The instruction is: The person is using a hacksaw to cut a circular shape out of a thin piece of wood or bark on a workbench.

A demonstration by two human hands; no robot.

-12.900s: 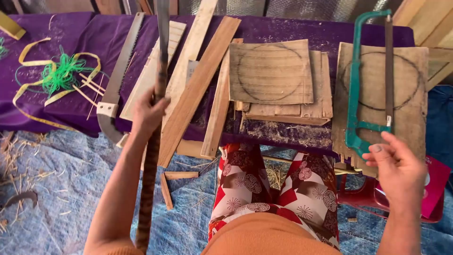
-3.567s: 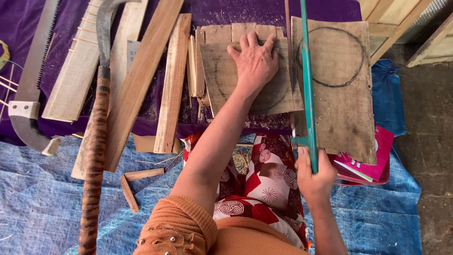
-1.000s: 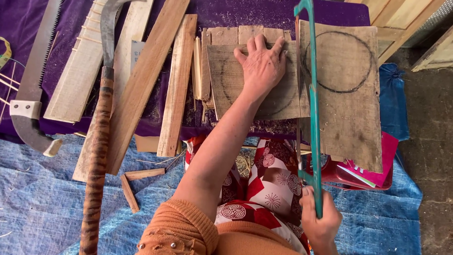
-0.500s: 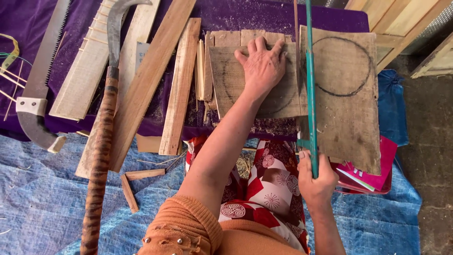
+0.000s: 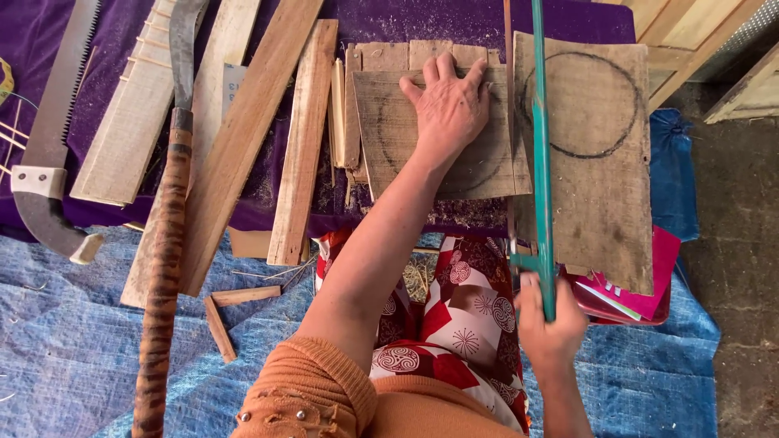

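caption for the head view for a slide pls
Left hand pins a circle-marked board while the right hand works a green frame saw.

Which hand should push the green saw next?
Probably the right hand: it grips the green hacksaw by its handle. The left hand lies flat on the wooden board, away from the saw.

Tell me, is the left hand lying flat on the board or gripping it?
Flat. The left hand lies palm down with fingers spread on the board, none curled round an edge. The right hand grips the saw.
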